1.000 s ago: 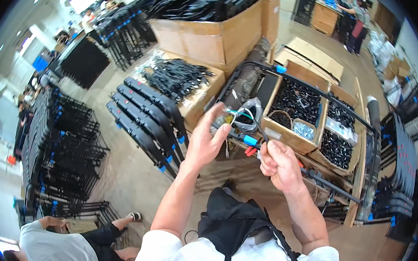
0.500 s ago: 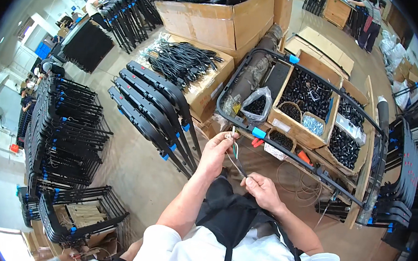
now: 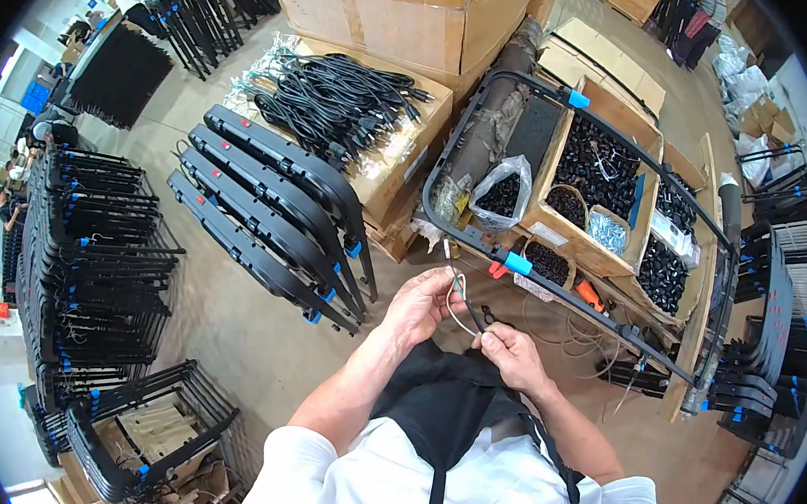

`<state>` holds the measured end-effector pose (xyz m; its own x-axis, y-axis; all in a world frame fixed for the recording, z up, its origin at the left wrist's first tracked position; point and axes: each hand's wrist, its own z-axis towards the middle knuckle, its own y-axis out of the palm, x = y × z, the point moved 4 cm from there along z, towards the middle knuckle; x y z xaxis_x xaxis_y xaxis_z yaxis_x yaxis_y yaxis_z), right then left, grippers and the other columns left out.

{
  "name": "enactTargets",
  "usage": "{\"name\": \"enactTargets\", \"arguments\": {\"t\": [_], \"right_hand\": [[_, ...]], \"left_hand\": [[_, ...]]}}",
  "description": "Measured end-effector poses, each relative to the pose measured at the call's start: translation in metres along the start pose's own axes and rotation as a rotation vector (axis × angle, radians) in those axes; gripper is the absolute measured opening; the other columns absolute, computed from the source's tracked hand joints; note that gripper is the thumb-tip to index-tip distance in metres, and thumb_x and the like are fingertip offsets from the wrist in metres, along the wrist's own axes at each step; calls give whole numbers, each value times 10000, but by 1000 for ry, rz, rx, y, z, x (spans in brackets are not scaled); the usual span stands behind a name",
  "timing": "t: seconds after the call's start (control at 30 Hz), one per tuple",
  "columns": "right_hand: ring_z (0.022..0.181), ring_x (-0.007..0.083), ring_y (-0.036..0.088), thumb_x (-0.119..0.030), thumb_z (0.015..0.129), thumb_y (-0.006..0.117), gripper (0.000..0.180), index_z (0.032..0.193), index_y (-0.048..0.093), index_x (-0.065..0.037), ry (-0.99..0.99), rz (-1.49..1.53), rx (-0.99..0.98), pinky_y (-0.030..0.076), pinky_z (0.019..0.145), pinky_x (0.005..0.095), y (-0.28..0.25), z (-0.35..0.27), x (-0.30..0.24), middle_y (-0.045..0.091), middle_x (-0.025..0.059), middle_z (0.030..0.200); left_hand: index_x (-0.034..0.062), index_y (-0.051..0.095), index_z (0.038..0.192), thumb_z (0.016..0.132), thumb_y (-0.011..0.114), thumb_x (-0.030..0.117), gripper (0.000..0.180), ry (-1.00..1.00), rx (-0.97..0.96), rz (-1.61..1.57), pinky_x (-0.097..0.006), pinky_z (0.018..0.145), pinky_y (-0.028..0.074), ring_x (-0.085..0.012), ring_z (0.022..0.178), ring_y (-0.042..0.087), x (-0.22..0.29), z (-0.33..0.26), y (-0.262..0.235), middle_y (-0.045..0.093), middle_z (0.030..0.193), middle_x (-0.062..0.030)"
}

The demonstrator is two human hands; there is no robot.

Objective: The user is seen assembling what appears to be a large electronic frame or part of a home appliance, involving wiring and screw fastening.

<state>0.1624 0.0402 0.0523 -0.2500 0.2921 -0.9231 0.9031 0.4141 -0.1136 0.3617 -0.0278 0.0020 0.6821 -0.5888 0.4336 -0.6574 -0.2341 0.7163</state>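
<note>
Your right hand [image 3: 512, 358] is closed, thumb and fingers pinching the black cable [image 3: 475, 314]. Your left hand [image 3: 421, 306] pinches its stripped end between thumb and fingertips, where a white and a green wire show. The cable is held in the air, ahead of your black apron [image 3: 443, 400] and off the workbench's near edge.

Along that edge lies one side of a black tube frame [image 3: 626, 341], with a blue clip [image 3: 518, 264] on it; red handles [image 3: 498, 271] show just beside the clip. Toward the bench's near left corner sits a clear bag [image 3: 522, 188] of small dark parts. To its right, a cardboard box [image 3: 546, 232] holds black pieces and a tub of silvery hardware [image 3: 607, 231].

Left of the bench, black frames [image 3: 273, 204] stand in a row. Beyond them, coiled black cables [image 3: 325, 101] lie on a carton, before its far edge and a larger box [image 3: 386, 11]. At the far right stands another person [image 3: 704, 24].
</note>
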Motion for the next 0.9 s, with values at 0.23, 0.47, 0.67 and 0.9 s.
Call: {"name": "enactTargets", "arguments": {"t": [0.23,0.47,0.67,0.9], "right_hand": [[810,226,653,-346,1063,558,357,998,722,-36,65,-274,36,518,783,369,5,20,9,703,104,864],[797,274,663,-336,1049,559,346,988,724,-38,157,-249,92,525,784,398,11,27,20,705,127,844],[704,142,563,-334,1057,557,344,956,724,-51,333,-76,32,464,674,338,16,25,39,610,9,755],[592,28,353,-310,1091,559,309,945,657,-56,423,465,22,286,522,237,24,38,80,439,-89,700]], "left_hand": [[27,712,1298,1042,670,192,307,397,2,792,-346,979,554,-192,1080,693,45,20,-20,738,1126,-84],[3,696,1298,1098,599,236,322,269,-125,800,-307,1014,515,-153,1130,672,49,31,-20,745,1121,-52],[17,701,1268,1119,567,294,342,113,-145,523,-248,826,532,-79,824,633,30,29,-23,683,853,3],[37,695,1265,1119,559,330,354,-11,-90,340,-286,807,574,-110,820,645,11,45,-41,675,920,-4]]}}
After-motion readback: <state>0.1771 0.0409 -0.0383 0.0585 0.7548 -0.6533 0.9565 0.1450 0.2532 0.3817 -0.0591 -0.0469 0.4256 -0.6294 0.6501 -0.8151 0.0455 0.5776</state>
